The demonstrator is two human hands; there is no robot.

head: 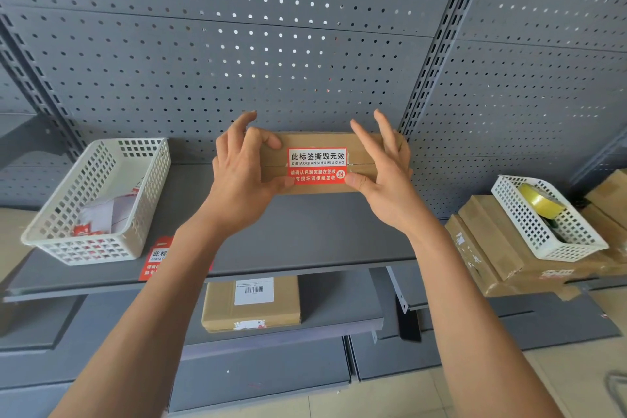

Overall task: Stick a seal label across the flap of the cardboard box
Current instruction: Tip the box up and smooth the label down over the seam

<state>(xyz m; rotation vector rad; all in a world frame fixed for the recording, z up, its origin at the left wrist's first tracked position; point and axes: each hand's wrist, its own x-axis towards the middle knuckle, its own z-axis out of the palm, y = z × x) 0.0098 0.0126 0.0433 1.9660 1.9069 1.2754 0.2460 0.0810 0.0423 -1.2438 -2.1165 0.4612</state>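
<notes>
Flat brown cardboard box point(315, 141) at frame centre, above grey metal shelf point(305, 231). Red-and-white seal label point(317, 164) straddles flap seam. Left grip point(242, 176) curls round box's left end. Right grip point(383, 180): fingers straight, thumb pressing label corner. Box likely light, stiff: hold by ends. Label thin, tearable.

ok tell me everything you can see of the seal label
The seal label is a rectangular sticker, white on top with black print, red below with white print and a round mark. It straddles the flap seam of the cardboard box. Thumbs of the left hand and right hand press its lower corners.
</notes>
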